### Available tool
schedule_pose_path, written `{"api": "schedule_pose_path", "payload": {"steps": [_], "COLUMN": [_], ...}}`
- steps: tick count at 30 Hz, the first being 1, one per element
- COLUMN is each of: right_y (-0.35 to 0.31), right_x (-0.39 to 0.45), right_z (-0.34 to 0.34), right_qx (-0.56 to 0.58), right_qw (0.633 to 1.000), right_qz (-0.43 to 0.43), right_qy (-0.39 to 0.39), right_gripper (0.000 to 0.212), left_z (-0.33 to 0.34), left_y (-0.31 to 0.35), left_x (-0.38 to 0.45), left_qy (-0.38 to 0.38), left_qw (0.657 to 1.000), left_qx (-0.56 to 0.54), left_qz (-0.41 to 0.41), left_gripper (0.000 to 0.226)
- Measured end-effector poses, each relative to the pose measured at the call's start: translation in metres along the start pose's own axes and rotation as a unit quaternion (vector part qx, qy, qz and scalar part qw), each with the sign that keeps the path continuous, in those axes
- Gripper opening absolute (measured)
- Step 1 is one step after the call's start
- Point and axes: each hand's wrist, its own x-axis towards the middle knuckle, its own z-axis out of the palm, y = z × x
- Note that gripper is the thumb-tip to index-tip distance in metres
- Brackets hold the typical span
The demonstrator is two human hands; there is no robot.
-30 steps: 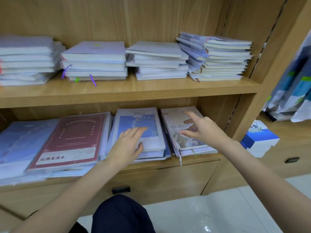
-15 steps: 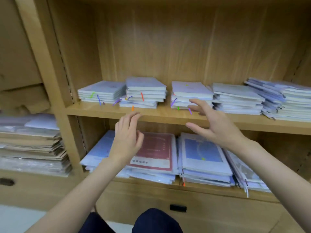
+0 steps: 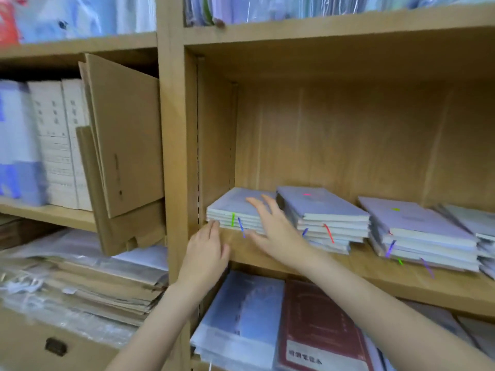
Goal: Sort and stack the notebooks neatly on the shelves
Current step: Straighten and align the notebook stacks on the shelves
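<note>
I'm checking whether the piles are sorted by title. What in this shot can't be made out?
- Cover print of the leftmost stack: head view, motion blur and the right hand across it.
- Lettering on the red notebook: blurred, too small.
- Rightmost stack: cut off by the frame edge.
- Whether the left hand touches that leftmost stack: fingertips blurred.

Matt wood shelf, glossy plastic-wrapped notebooks

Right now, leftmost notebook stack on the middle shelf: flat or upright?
Flat. The leftmost stack lies with covers facing up and page edges forward on the middle shelf.
</note>
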Motion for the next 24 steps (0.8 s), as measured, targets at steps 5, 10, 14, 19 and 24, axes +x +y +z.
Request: {"api": "schedule_pose_path", "payload": {"steps": [5, 10, 14, 19, 24], "right_y": [0.016, 0.02, 0.019, 0.025, 0.026], "right_x": [0.045, 0.047, 0.039, 0.032, 0.03], "right_z": [0.032, 0.032, 0.029, 0.027, 0.027], "right_qx": [-0.104, -0.173, -0.173, -0.155, -0.117], "right_qw": [0.986, 0.975, 0.975, 0.976, 0.982], "right_qz": [0.11, 0.123, 0.137, 0.154, 0.15], "right_qy": [-0.071, -0.07, -0.037, -0.009, -0.016], "right_gripper": [0.062, 0.055, 0.049, 0.05, 0.055], "left_z": [0.014, 0.015, 0.004, -0.003, -0.001], "left_y": [-0.015, -0.015, -0.012, -0.007, -0.004], "left_x": [0.012, 0.018, 0.026, 0.05, 0.07], "left_qy": [0.007, 0.009, 0.01, -0.076, -0.088], "left_qw": [0.997, 0.999, 0.997, 0.956, 0.957], "left_qx": [0.07, 0.046, -0.076, -0.223, -0.188], "left_qz": [0.042, 0.013, -0.027, -0.173, -0.203], "left_gripper": [0.049, 0.049, 0.035, 0.036, 0.033]}}
